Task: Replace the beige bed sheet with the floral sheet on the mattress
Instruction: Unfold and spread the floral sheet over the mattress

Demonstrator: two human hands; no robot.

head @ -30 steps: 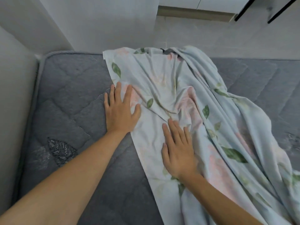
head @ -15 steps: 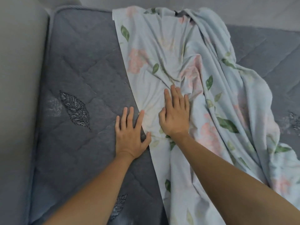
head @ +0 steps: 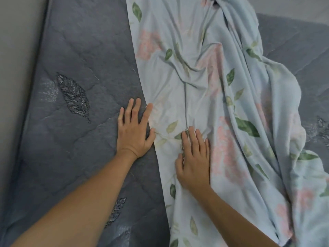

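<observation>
The floral sheet (head: 204, 82) lies bunched in a long strip down the middle of the grey quilted mattress (head: 80, 50), running from about twelve o'clock at the far end toward five o'clock near me, with deep folds and a heaped ridge along its three o'clock side. I judge it light, thin and thoroughly limp: it will slide readily over the quilting, fold on itself if I push it, and hold no shape, so it wants pulling from an edge rather than shoving from the middle. The clean straight hem facing nine o'clock looks like the best place to take hold (a pinch there should draw the whole layer sideways). My left hand (head: 133, 132) rests flat on the bare mattress just beside that hem, fingers straight and spread, thumb and forefinger touching the cloth's edge, grasping nothing. My right hand (head: 194, 157) lies palm-down on the sheet at about six o'clock, fingers extended and pressing the fabric, also holding nothing. Toward nine o'clock there is a broad bare stretch of mattress, ending at its piped edge against a pale wall (head: 16, 68), so the cloth can travel that way but the tuck there will be tight. More bare mattress shows at three o'clock. I cannot see the beige sheet anywhere.
</observation>
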